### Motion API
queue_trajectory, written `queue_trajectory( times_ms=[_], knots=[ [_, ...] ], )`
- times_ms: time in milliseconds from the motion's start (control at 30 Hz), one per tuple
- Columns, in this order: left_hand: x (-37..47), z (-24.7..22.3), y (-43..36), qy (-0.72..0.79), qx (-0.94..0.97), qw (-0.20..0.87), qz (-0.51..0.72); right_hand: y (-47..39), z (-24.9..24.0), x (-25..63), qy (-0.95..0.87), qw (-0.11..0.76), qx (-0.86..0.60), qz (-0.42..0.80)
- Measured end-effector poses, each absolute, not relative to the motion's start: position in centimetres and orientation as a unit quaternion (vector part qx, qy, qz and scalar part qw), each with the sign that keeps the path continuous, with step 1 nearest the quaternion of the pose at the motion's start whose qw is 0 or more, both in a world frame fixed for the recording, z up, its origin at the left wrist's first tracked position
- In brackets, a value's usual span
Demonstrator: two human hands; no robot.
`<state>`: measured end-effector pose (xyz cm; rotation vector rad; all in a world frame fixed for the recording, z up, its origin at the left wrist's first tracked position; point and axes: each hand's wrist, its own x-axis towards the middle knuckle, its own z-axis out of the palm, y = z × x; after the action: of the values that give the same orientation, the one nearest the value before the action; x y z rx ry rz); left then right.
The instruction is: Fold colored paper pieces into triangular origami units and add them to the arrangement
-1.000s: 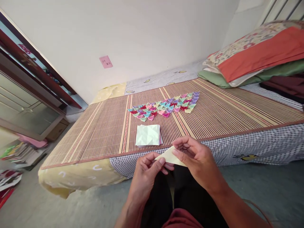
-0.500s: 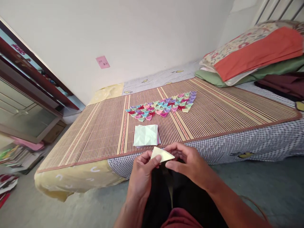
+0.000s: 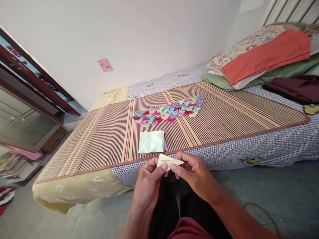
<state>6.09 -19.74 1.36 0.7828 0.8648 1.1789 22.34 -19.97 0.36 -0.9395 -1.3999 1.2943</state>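
A small folded triangle of pale yellow paper (image 3: 169,160) is held above my lap, just off the bed's front edge. My left hand (image 3: 152,176) pinches its left part, thumb on top. From the right, my right hand (image 3: 193,171) grips the lower and right part, its thumb close to the left thumb. Fingers behind the paper are partly hidden. A stack of creased paper sheets (image 3: 151,142), pale green on top, lies on the striped mat beyond my hands. Farther back stand many small folded paper pieces (image 3: 170,111) in several colours, set in slanting rows.
The striped mat (image 3: 107,132) covers the bed. Folded bedding (image 3: 269,56) and dark cloth (image 3: 294,88) lie at the right. A pink note (image 3: 105,65) is on the wall. A cabinet (image 3: 25,122) stands left, and a cord (image 3: 264,212) lies on the floor at right.
My right thumb has moved left onto the yellow paper, next to the left thumb, and my right fingers have closed in on it. The view has shifted slightly.
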Motion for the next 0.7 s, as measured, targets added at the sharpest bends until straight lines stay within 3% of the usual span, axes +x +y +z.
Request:
queue_trajectory(
  times_ms=[700],
  knots=[
    [6.1, 1.3, -20.3, 0.426, 0.403, 0.621, 0.52, -19.6, -0.6, 24.4, -0.601, 0.458, -0.417, 0.505]
  ],
)
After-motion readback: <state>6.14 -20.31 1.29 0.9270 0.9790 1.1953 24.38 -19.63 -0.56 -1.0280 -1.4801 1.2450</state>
